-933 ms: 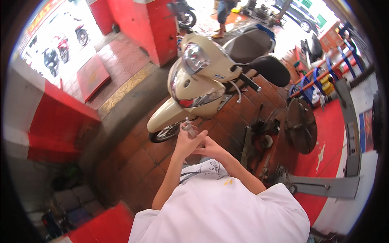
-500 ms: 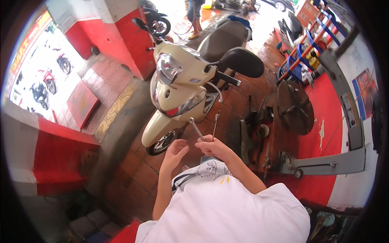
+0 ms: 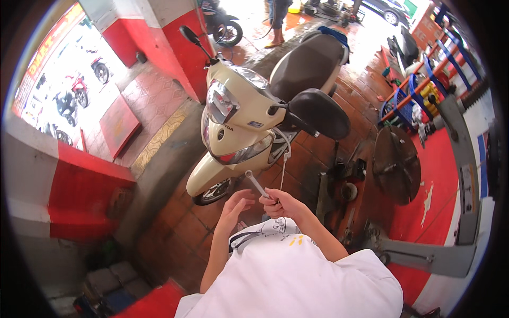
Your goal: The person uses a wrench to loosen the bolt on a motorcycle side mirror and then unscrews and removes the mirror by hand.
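In front of my chest, my right hand (image 3: 282,204) is closed around two metal wrenches. One wrench (image 3: 257,183) angles up and to the left, a ring at its far end. The second, thinner-looking wrench (image 3: 283,170) points nearly straight ahead, its tip close to the scooter's outline. My left hand (image 3: 235,208) hovers just left of the right one, fingers apart and slightly curled, with nothing in it. A cream motor scooter (image 3: 237,139) stands ahead of me, its front wheel beyond my left hand.
At right are a grey metal machine arm (image 3: 466,212), a round dark disc (image 3: 396,164) and a rack (image 3: 432,74) with blue parts. A red-and-white pillar (image 3: 183,47) rises at the left, near a low red-and-white wall (image 3: 90,196). Another person's legs (image 3: 278,24) show behind the scooter.
The view has shifted, so the scooter and the right-hand equipment appear lower and farther right. Both wrenches stay in my right hand, and my left hand remains beside it.
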Action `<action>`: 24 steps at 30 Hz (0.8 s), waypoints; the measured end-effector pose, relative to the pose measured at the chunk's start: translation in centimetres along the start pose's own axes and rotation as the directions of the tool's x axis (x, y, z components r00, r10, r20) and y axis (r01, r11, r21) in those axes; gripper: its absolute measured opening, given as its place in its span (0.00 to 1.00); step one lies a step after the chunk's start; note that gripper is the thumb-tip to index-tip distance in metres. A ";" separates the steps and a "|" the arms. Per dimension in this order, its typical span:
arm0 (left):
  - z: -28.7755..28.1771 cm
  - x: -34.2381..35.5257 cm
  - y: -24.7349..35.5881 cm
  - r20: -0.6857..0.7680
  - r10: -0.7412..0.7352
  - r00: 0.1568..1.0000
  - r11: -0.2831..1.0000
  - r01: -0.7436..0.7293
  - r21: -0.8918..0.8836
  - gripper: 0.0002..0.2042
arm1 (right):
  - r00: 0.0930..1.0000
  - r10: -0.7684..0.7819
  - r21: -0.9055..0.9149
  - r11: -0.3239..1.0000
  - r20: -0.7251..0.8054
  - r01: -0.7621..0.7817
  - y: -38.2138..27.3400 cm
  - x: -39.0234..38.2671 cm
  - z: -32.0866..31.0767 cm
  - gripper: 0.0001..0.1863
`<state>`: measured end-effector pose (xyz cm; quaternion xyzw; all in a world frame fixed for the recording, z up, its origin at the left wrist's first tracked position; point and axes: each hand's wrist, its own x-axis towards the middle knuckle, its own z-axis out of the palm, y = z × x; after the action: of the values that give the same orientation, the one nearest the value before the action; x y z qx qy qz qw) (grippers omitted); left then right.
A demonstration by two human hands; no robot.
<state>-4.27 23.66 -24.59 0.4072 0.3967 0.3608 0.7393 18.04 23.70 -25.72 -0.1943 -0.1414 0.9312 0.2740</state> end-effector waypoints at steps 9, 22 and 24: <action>3.2 5.4 -2.3 -0.181 0.162 0.970 0.986 -0.166 -0.009 0.12 | 0.990 0.039 -0.285 0.956 -0.132 -0.076 -5.0 0.4 0.2 0.27; 0.8 6.6 0.9 -0.449 0.073 0.890 0.966 -0.175 -0.189 0.06 | 0.985 -0.084 -0.267 0.963 -0.147 0.043 -6.4 2.8 1.9 0.26; -0.7 7.2 1.1 -0.481 0.095 0.872 0.966 -0.197 -0.167 0.06 | 0.944 -0.277 -0.371 0.907 -0.178 0.196 -5.8 3.7 2.1 0.26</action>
<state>-2.09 30.53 -25.94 0.2564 0.4909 0.5435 0.6308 16.89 30.21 -22.75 -0.3259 -0.2946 0.8226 0.3610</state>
